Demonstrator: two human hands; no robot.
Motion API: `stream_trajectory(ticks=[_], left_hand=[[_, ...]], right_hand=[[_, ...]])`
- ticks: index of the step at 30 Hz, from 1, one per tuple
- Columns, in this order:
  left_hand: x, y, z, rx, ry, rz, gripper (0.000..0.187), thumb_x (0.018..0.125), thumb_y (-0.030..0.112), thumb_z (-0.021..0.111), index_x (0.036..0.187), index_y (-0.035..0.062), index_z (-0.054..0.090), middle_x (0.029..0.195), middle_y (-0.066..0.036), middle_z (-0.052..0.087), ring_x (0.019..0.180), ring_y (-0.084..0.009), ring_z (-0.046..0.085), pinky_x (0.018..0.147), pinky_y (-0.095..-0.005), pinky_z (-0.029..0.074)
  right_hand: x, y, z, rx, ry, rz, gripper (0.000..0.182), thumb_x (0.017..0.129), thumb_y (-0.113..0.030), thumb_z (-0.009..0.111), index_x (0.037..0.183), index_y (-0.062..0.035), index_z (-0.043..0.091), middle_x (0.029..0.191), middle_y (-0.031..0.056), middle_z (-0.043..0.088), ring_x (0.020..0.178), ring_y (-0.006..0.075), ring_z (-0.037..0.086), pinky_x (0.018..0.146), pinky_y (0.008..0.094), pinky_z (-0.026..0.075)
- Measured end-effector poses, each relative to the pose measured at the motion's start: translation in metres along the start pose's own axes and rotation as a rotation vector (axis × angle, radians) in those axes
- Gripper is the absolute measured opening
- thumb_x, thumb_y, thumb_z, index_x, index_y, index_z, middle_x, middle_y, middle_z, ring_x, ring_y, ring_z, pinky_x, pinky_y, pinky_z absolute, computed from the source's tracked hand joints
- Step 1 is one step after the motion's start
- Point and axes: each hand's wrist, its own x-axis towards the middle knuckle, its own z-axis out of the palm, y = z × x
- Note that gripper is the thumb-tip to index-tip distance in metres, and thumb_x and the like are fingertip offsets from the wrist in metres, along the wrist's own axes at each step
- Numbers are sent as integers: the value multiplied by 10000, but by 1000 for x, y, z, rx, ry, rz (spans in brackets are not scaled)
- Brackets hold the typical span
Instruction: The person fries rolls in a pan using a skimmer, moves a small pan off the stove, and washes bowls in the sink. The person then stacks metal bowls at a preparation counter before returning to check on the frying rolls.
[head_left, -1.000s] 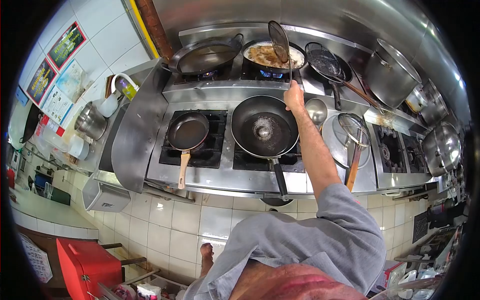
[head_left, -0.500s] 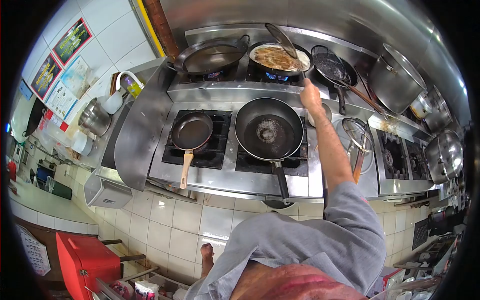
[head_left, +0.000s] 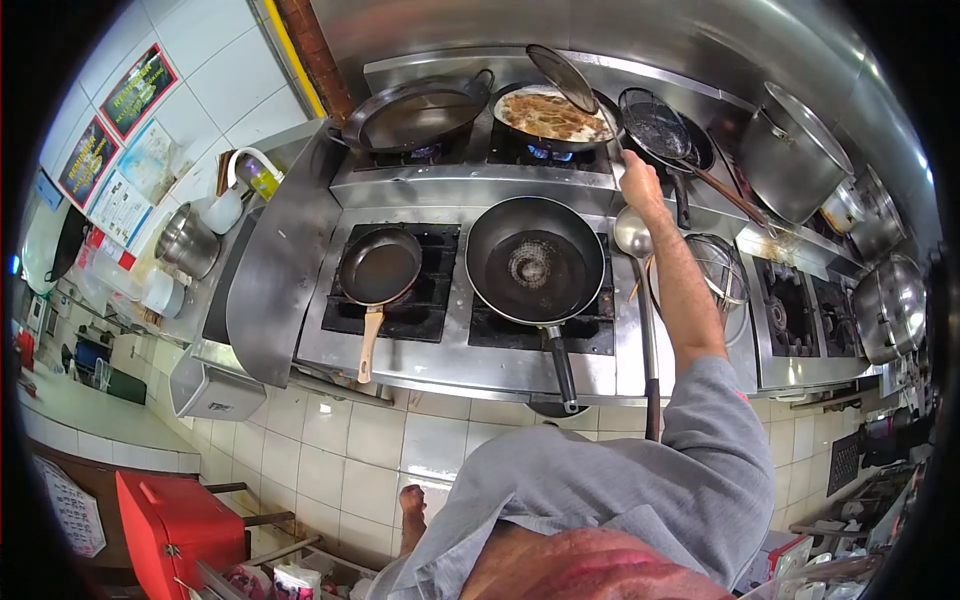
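Observation:
My right hand (head_left: 641, 183) is closed around the long handle of a mesh skimmer (head_left: 562, 78). The skimmer's round head is tilted up over the far edge of a wok (head_left: 616, 124) on a lit back burner. Brown food (head_left: 545, 117) with pale foam around it fills that wok. Just below my right wrist lies a steel ladle (head_left: 632, 235), its dark handle pointing towards me. Low by my side, away from the stove, my left hand (head_left: 412, 500) hangs with its fingers curled and nothing visible in them.
A wide dark wok (head_left: 420, 118) sits over a flame at the back left. On the front burners are a small frying pan (head_left: 381, 264) and a deep black pan (head_left: 537, 262). Right of my arm are a wire strainer (head_left: 716, 268) and a large steel pot (head_left: 796, 155).
My right hand has shifted slightly right and nearer with the skimmer handle. The ladle, mostly behind the arm before, now shows. Less foam shows around the food.

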Motion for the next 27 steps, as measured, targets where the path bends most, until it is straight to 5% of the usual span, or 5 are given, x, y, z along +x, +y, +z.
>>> stream_trajectory(ticks=[5,7,13,24,27], left_hand=[[-12,14,2,-35,24,15,217,614,72,442,804,46,543,556,2,454,441,-96,391,339,-242,297],[-8,6,-6,-48,-87,76,209,619,70,438,797,41,543,547,4,450,428,-97,383,335,-244,295],[-9,2,-9,13,-160,215,163,623,76,434,747,44,534,514,8,427,392,-95,355,320,-242,282],[0,18,4,30,-30,288,68,614,92,426,558,96,464,448,28,339,357,-77,283,306,-228,231],[-1,16,1,203,-156,364,140,617,106,425,481,114,396,437,30,300,359,-71,241,305,-228,196]], right_hand=[[5,-3,-21,104,-99,199,320,726,-66,403,1040,-64,460,910,181,558,834,338,545,544,407,473],[15,11,-14,247,-135,271,286,743,-71,365,1010,-58,467,748,132,560,609,253,563,372,350,429],[19,27,-13,930,-256,484,188,744,-65,332,907,-58,426,561,27,405,372,105,346,337,280,331],[14,17,-11,964,-231,458,191,741,-31,315,906,-41,411,542,26,402,350,105,325,337,290,318],[16,6,-3,868,-191,466,205,737,-40,333,925,-42,416,547,37,411,353,115,340,353,304,339]])
